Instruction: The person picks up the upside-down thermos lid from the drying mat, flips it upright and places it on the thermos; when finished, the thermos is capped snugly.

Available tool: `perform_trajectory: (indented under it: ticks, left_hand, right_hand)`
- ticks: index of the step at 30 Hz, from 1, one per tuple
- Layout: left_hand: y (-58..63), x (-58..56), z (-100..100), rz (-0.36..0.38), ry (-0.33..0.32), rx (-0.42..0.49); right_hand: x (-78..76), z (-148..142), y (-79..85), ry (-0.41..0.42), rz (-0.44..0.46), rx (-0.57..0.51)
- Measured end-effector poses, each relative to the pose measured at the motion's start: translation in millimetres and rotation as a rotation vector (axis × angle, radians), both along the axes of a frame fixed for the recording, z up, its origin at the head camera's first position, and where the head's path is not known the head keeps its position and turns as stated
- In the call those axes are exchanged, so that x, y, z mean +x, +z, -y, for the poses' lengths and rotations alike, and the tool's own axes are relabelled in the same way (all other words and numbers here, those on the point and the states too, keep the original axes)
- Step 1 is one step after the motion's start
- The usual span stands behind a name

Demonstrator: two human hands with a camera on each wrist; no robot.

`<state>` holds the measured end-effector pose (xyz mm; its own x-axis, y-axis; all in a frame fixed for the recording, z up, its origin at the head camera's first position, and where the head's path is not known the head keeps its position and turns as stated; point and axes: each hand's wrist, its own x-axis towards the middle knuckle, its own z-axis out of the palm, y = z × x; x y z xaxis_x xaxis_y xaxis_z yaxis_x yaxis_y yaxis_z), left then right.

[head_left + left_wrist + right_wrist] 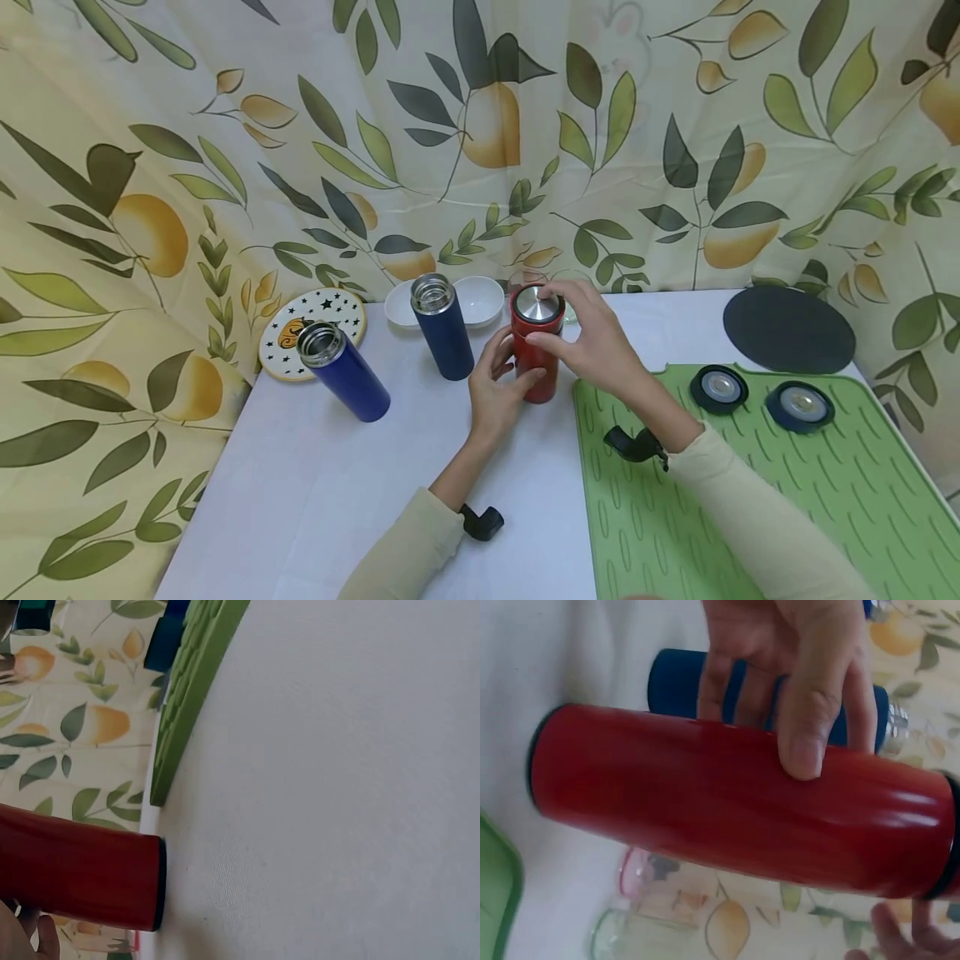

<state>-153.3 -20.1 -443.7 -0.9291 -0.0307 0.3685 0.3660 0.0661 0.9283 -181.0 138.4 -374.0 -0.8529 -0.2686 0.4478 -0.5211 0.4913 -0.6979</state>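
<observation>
A red thermos (536, 379) stands upright on the white table, with a steel-topped lid (537, 305) on it. My left hand (497, 396) grips its body, the thumb across the front, as the right wrist view also shows on the red thermos (705, 799). At the top, my right hand (600, 342) holds the lid between fingers and thumb. Just left of the red thermos is a dark blue thermos (446, 342) with a bare steel mouth. Farther left, a brighter blue thermos (348, 383) is also lidless. The left wrist view catches the lower part of the red thermos (82, 870).
Two round lids, one black (719, 389) and one dark blue (800, 407), lie on a green mat (660, 517) at the right. Behind it is a dark round mat (789, 329). White bowls (480, 302) and a star-patterned plate (341, 312) stand at the back by a leaf-print curtain (480, 167).
</observation>
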Motion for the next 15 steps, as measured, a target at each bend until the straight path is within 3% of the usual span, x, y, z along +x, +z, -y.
perform_trajectory:
  ticks: [3,5,11,15]
  left_hand:
    - [-2.5,-1.1,0.5,-0.012,-0.006,0.008]
    - [-5.3,-2.8,0.7,-0.014,-0.013,0.013]
    - [-24.0,-13.0,0.7,-0.001,-0.003,-0.002]
    - [-31.4,-15.8,0.5,-0.034,-0.001,-0.030]
  right_hand:
    - [4.2,1.5,4.3,-0.042,0.018,0.028]
    - [3.5,-1.6,8.6,-0.017,0.036,0.035]
    - [-8.9,-13.7,15.9,0.251,0.090,0.027]
    - [-11.6,-16.0,10.6,0.309,0.101,0.045]
